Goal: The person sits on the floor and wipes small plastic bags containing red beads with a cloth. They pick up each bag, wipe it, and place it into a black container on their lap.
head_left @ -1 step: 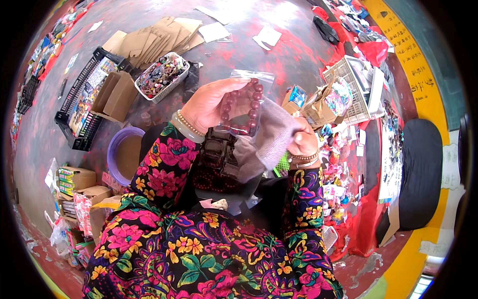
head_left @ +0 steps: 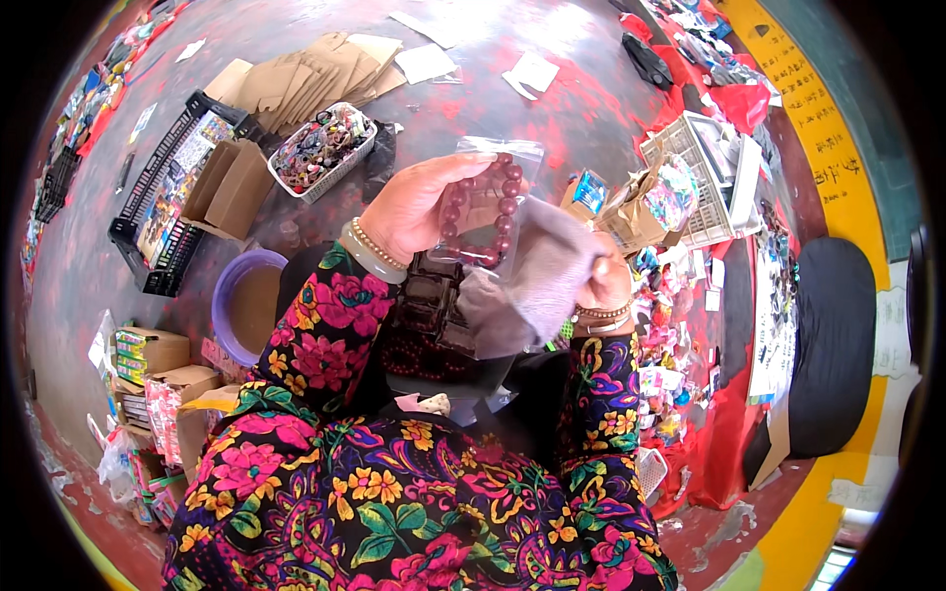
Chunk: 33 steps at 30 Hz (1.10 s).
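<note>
My left hand (head_left: 409,212) pinches the edge of a clear plastic bag (head_left: 501,148). Inside the bag a bracelet of dark red beads (head_left: 507,207) hangs in a loop. To the right, my right hand (head_left: 606,276) grips a pale mauve cloth (head_left: 542,271), whose near end hangs loose beside the bag. Below both hands, at my lap, are dark packaged pieces (head_left: 429,300) in rows, and dark red beads (head_left: 424,362) lie nearer to me. The cloth hides part of these.
A purple basin (head_left: 225,305) stands left, beyond it a black crate (head_left: 168,258) with an open cardboard box (head_left: 227,192). A white basket (head_left: 330,182) of small trinkets is ahead, near flattened cardboard (head_left: 305,84). Rightward are a cream crate (head_left: 714,222) and many small colourful goods (head_left: 670,384).
The mauve cloth has shifted and bunched up a little, covering more of the green mesh below. The bagged bracelet has barely moved; my left hand keeps its place.
</note>
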Available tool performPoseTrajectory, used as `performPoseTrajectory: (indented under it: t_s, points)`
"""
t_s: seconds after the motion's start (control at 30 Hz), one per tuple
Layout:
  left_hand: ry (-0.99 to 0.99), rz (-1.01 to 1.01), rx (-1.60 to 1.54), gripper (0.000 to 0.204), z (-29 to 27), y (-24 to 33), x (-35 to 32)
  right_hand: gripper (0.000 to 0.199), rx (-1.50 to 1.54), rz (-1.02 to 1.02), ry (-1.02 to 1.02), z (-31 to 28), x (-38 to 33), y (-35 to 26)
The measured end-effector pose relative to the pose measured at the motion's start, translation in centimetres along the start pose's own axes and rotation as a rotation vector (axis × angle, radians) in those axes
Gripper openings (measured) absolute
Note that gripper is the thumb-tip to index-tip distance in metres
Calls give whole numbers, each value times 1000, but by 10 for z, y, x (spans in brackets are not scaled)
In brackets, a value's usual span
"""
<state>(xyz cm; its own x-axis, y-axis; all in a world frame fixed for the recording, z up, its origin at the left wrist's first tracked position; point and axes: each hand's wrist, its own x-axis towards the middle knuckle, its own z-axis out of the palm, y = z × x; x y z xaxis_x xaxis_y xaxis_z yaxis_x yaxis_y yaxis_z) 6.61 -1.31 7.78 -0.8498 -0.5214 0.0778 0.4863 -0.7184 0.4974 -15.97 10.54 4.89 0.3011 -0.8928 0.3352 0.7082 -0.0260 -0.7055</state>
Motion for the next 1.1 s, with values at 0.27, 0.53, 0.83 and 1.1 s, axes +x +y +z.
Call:
performPoseTrajectory:
  t_s: [0.27,0.53,0.83,1.1]
  points:
    - [129,119,45,36,-7,-14,8,65,13,-381,484,60,32,-15]
    - [208,132,14,49,2,-24,11,28,-1876,-3,43,75,40,40]
    - [103,53,-205,44,3,-41,16,32,-1948,-33,275,69,52,43]
    - [96,137,-61,38,-5,-49,14,27,-1727,-30,394,58,52,29]
